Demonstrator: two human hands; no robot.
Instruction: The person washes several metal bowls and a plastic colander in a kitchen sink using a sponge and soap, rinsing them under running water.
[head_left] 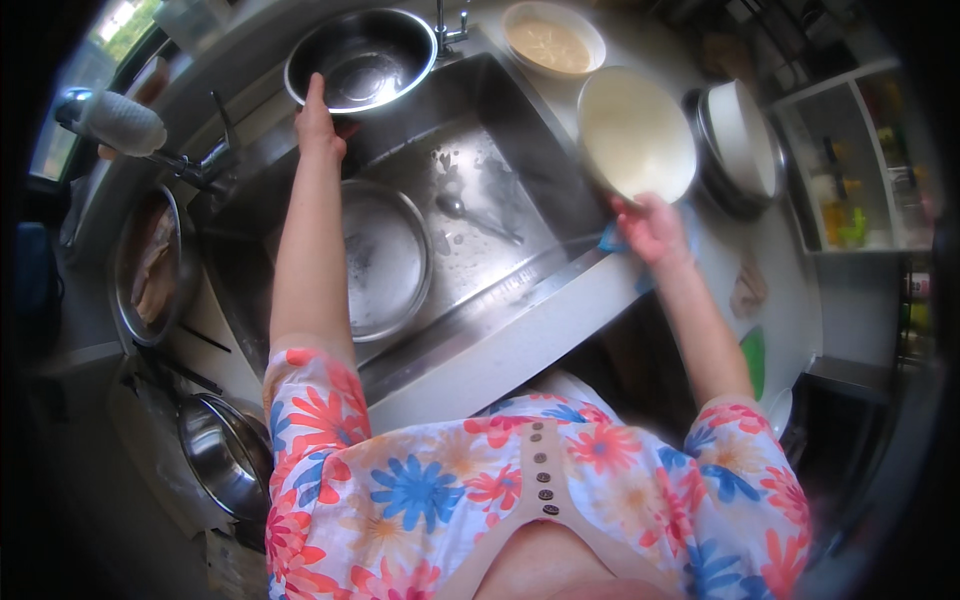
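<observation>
My left hand (pixel 318 132) grips the near rim of a shiny steel bowl (pixel 362 62) beside the far edge of the sink, thumb along its side. Over the counter to the right of the sink, my right hand (pixel 652 232) holds a cream-coloured bowl (pixel 637 135) by its near rim, tilted so its inside faces me. Inside the steel sink (pixel 500 165) lie a round metal pan (pixel 385 260) and a ladle or large spoon (pixel 470 212). A blue cloth or bag (pixel 612 238) shows beside my right hand.
Beyond the cream bowl stands a white bowl (pixel 552 40) of pale liquid. Stacked bowls (pixel 740 140) are at the right, near an open shelf (pixel 835 90). A faucet (pixel 215 165), a metal basin (pixel 125 290) holding brownish food and a steel pot (pixel 215 450) stand at left.
</observation>
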